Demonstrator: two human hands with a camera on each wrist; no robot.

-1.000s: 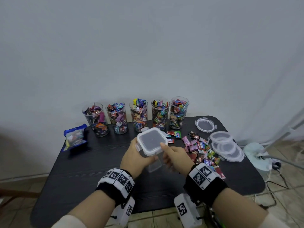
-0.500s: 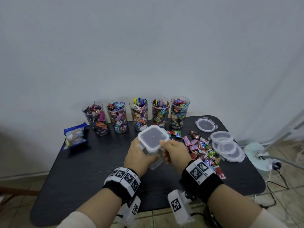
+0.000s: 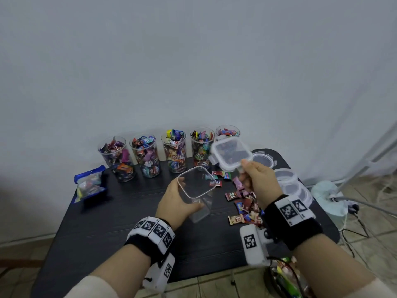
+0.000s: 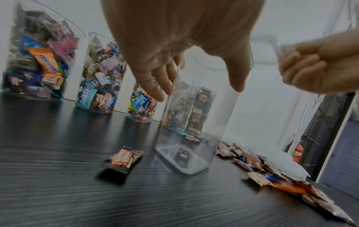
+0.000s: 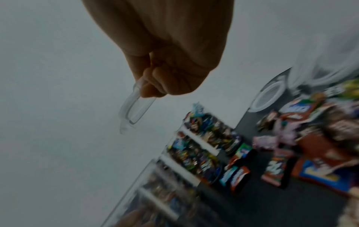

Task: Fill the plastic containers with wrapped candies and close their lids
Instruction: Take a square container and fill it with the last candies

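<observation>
My left hand (image 3: 178, 198) grips an empty clear square container (image 3: 196, 190) by its side, tilted with its open mouth toward me. In the left wrist view its base (image 4: 184, 159) is low over the dark table. My right hand (image 3: 257, 179) pinches the square snap lid (image 3: 231, 154) by one edge, held up and to the right of the container. The right wrist view shows that lid (image 5: 136, 110) edge-on below my curled fingers. Loose wrapped candies (image 3: 245, 203) lie in a pile under my right hand.
Several clear cups full of candies (image 3: 174, 151) line the back of the black table (image 3: 107, 222). Round lids and shallow containers (image 3: 287, 181) are stacked at the right edge. A blue zip bag (image 3: 89, 183) lies at the left. One candy (image 4: 124, 159) lies left of the container.
The lid has come off the container. My right hand carried it up and to the right, while my left hand kept the container and tipped its mouth toward me.
</observation>
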